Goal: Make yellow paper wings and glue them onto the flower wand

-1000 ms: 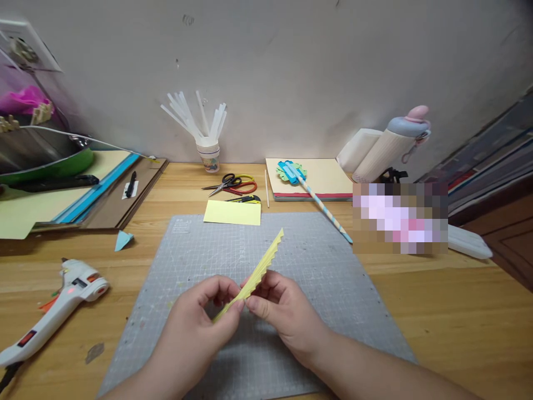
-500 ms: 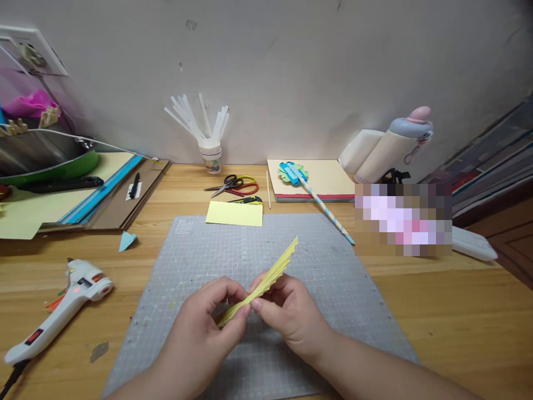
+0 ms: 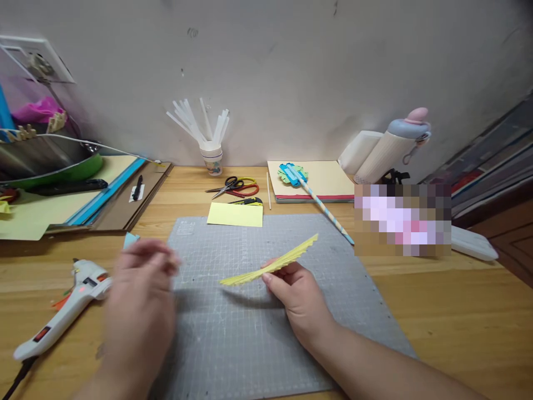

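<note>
My right hand (image 3: 297, 291) pinches the middle of a pleated strip of yellow paper (image 3: 291, 254), thumb on the near side. The folded strip is held above the grey cutting mat (image 3: 200, 344), and its two ends fan out a little. My left hand (image 3: 144, 289) is off the paper, blurred by motion, over the mat's left edge. Its fingers are too smeared to show whether they are open or closed. Just left of that hand lies a white glue gun (image 3: 62, 316), partly covered by it.
Behind the mat are scissors (image 3: 235, 186), a cutter knife (image 3: 250, 201), a yellow paper rectangle (image 3: 235, 215) and a paper cup (image 3: 213, 164) of white glue sticks. A striped paper stick (image 3: 327, 214) leans off a pad (image 3: 333, 175). A bottle (image 3: 383, 147) stands at right.
My left hand has let go of the pleated paper and moved left towards the glue gun. My right hand keeps hold of the paper, which now lies flatter and slightly further right.
</note>
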Action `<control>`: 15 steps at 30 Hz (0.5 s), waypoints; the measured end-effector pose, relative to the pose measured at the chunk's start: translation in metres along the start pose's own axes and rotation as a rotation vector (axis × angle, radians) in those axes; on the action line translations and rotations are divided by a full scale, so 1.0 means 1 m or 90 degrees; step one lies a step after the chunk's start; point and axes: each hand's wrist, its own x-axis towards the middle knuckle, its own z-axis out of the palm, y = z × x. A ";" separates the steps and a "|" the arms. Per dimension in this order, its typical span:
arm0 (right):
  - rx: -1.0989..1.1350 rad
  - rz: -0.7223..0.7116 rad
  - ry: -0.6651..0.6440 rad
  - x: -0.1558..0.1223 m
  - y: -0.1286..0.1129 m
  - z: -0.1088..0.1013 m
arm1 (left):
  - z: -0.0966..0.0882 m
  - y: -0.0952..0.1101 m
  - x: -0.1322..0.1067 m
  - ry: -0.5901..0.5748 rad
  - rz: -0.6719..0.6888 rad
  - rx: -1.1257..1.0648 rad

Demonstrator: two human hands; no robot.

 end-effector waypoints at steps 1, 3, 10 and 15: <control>-0.005 -0.024 0.015 0.000 -0.001 -0.001 | 0.011 -0.006 -0.013 -0.113 -0.132 -0.029; -0.028 -0.083 0.037 -0.001 -0.003 -0.002 | 0.027 -0.017 -0.037 -0.313 -0.368 -0.063; -0.184 -0.214 -0.048 -0.016 -0.002 -0.003 | 0.032 -0.026 -0.057 -0.465 -0.582 -0.167; -0.301 -0.495 -0.161 -0.019 -0.002 -0.003 | 0.030 -0.026 -0.052 -0.428 -0.593 -0.216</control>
